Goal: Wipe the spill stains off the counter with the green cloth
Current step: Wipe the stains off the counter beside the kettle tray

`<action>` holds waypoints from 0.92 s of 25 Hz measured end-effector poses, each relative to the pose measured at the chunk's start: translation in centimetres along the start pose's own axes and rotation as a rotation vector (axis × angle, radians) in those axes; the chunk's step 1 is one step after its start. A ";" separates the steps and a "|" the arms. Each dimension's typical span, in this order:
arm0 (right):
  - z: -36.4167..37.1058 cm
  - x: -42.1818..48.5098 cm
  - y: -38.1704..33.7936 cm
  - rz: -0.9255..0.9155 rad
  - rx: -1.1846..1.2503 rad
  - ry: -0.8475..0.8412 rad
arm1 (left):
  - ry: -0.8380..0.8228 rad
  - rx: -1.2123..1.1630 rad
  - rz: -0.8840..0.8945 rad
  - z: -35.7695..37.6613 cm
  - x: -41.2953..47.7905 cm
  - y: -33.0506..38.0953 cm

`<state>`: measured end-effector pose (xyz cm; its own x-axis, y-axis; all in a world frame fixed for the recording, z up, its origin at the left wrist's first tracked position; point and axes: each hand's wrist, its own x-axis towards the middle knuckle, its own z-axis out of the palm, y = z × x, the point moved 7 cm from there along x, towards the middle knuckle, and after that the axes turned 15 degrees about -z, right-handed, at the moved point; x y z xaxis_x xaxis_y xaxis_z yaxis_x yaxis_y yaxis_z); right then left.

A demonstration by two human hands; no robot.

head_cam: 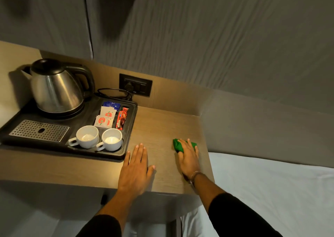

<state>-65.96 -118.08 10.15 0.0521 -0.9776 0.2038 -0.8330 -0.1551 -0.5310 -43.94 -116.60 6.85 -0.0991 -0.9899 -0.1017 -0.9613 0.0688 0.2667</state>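
The wooden counter [162, 124] runs across the middle of the view. A small bunched green cloth [178, 145] lies near the counter's right edge, mostly covered by my right hand [188, 157], which presses down on it with fingers curled over it. My left hand [136, 166] rests flat on the counter, palm down with fingers spread, just right of the tray's front corner and holding nothing. I cannot make out any spill stains on the wood in this light.
A black tray [132, 128] on the left carries a steel kettle [56, 88], two white cups [87, 137] and sachets [106, 117]. A wall socket [135, 86] with a cord sits behind. A white bed [271, 191] lies right of the counter.
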 end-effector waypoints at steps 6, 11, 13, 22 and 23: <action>1.0 -6.6 -5.9 -0.319 -0.020 -0.120 | 0.097 0.042 -0.147 -2.0 -11.5 -3.3; 3.4 -13.1 -11.1 -0.622 -0.192 -0.135 | 0.169 0.055 -0.307 -2.3 -21.0 -6.5; 4.3 -16.3 -13.8 -0.711 -0.188 -0.201 | 0.155 0.043 -0.396 -2.4 -26.0 -7.7; 15.1 -41.1 -33.2 -1.130 0.067 -0.502 | 0.185 0.039 -0.997 1.3 -61.0 -19.6; 15.9 -43.7 -35.0 -1.160 0.102 -0.526 | 0.190 0.032 -1.055 1.9 -64.6 -20.4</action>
<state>-30.35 -72.21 6.77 0.9475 -0.1969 0.2520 -0.1082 -0.9389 -0.3267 -18.40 -53.84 6.16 0.8246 -0.5540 -0.1148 -0.5444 -0.8322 0.1056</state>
